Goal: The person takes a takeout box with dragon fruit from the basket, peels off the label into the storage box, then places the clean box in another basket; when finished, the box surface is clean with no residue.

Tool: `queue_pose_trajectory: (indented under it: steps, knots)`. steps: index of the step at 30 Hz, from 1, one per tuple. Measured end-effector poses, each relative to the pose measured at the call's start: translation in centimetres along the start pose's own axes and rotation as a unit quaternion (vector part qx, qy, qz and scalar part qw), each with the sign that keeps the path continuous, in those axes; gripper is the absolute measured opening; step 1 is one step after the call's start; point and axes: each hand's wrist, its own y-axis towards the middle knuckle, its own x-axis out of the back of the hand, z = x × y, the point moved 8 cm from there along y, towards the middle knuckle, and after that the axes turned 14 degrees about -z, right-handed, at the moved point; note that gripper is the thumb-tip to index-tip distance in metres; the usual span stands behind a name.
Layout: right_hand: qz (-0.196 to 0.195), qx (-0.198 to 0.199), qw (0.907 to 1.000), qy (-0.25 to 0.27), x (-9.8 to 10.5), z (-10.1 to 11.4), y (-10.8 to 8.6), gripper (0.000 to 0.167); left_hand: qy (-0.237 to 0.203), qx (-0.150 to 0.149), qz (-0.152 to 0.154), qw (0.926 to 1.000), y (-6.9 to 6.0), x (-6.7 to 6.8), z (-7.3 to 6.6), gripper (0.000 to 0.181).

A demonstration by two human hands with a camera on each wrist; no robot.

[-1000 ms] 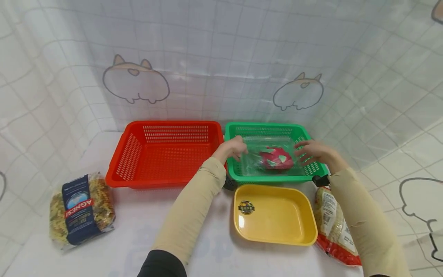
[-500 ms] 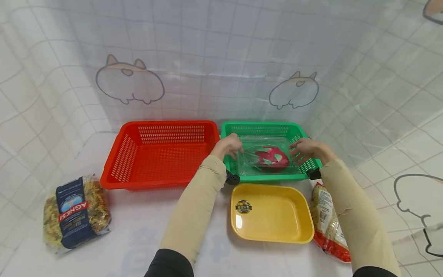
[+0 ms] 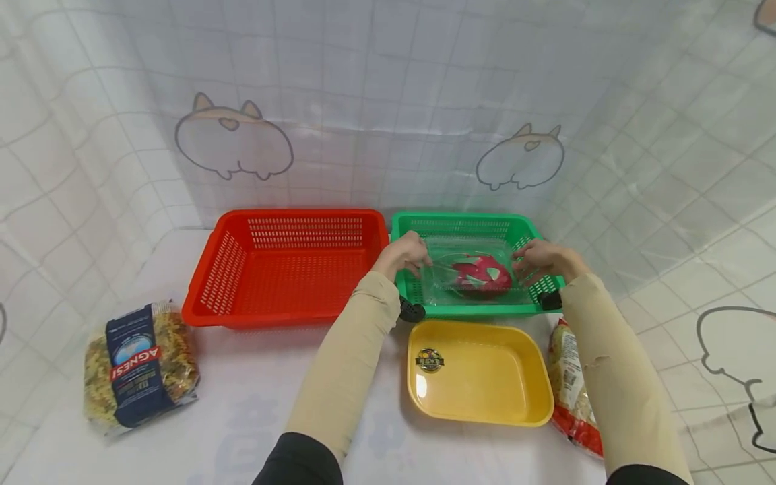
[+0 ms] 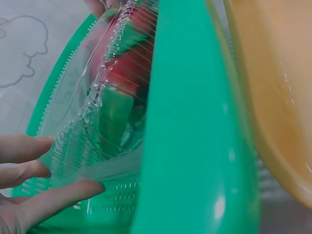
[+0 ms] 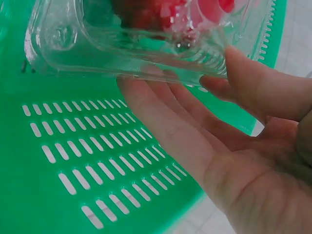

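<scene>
A clear plastic clamshell box lies in the green basket, with a pink-and-green dragon fruit inside it. My left hand is at the box's left end; in the left wrist view its thumb and fingertips meet the box's edge. At the opposite end my right hand holds the box, with fingers under its rim and thumb against its side.
To the left stands a red basket. A yellow tray sits in front of the green basket. An AGNESI pasta bag lies at far left; another bag lies partly under my right forearm.
My right hand has moved in a little to the box's right end. My left hand stays near the left end. The head view shifts slightly.
</scene>
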Motion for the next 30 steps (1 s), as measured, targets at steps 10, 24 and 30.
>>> queue_pose_trajectory:
  steps: [10,24,30]
  knots:
    - [-0.007,-0.005,0.9996,-0.026,-0.23,0.54,0.06,0.054,-0.005,-0.002,-0.019,0.9998,0.16,0.09,0.28,0.055]
    - [0.007,0.001,0.9999,-0.015,-0.15,-0.3,0.53,0.056,-0.003,0.003,-0.009,1.0,0.34,-0.22,0.32,0.033]
    - [0.013,0.001,0.9998,-0.013,-0.05,-0.32,0.52,0.06,0.003,0.001,-0.007,1.0,0.33,-0.26,0.16,0.016]
